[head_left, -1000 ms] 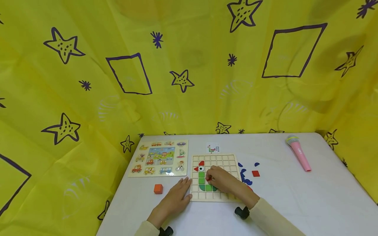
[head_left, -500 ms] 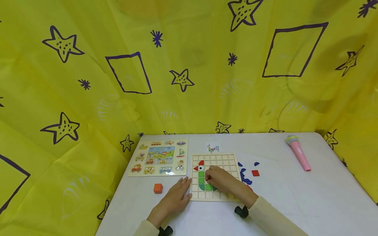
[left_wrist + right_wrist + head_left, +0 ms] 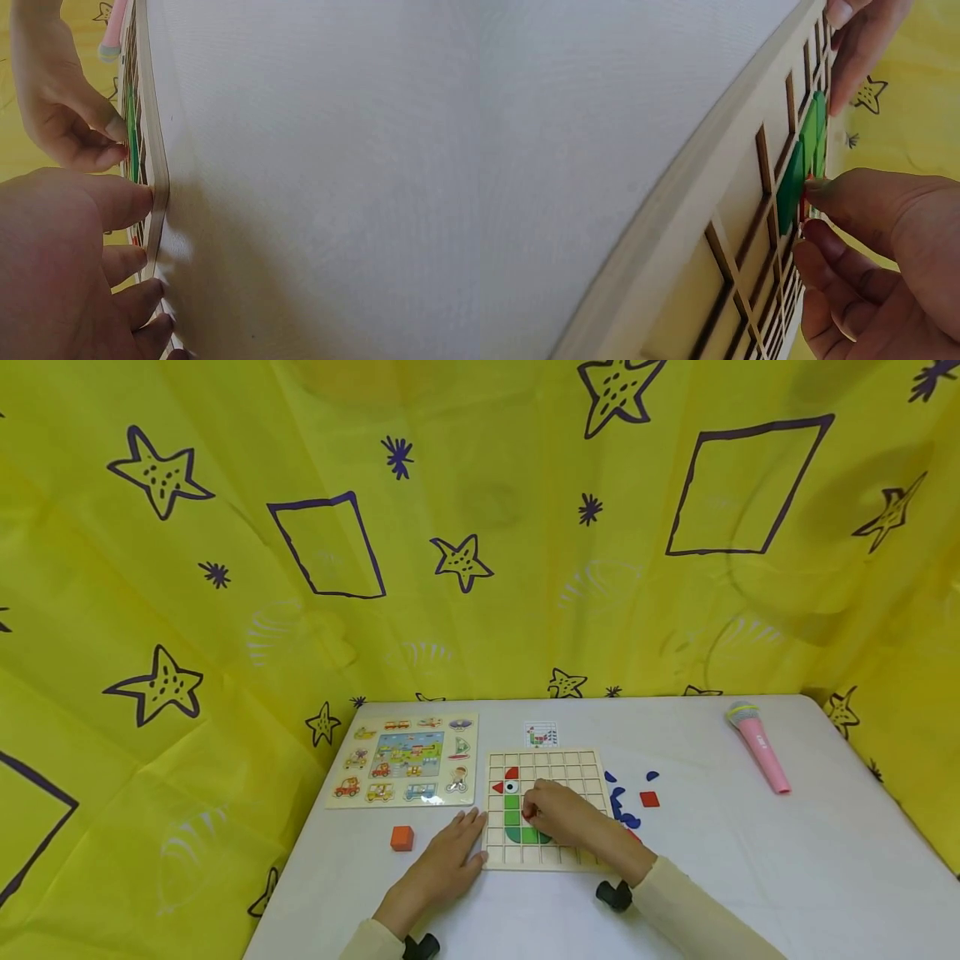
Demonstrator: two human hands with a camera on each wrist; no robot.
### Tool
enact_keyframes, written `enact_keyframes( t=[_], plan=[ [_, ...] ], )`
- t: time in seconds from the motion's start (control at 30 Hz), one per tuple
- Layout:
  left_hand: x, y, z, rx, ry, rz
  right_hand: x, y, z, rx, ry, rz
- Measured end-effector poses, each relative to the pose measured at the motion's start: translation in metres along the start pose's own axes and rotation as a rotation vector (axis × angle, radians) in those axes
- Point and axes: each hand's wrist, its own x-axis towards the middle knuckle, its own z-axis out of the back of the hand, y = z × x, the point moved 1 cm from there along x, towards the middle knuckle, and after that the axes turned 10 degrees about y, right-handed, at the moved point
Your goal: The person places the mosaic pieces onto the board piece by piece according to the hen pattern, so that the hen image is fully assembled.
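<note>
One small red piece [image 3: 529, 814] sits pinched over the gridded wooden board [image 3: 577, 768]

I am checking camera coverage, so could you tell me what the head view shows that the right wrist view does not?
Only the head view shows the vehicle puzzle, orange block, pink toy microphone, pattern card and loose blue pieces. Only the right wrist view shows the right hand pinching a red piece beside the green pieces. Both show the grid board, white table and left hand at the board's edge.
</note>
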Motion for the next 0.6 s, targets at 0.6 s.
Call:
enact_keyframes(
  t=[0.6],
  plan=[
    [0.0,-0.001,0.0,0.006,0.007,0.002,-0.08,-0.09,0.059,0.1,-0.046,-0.273]
  ],
)
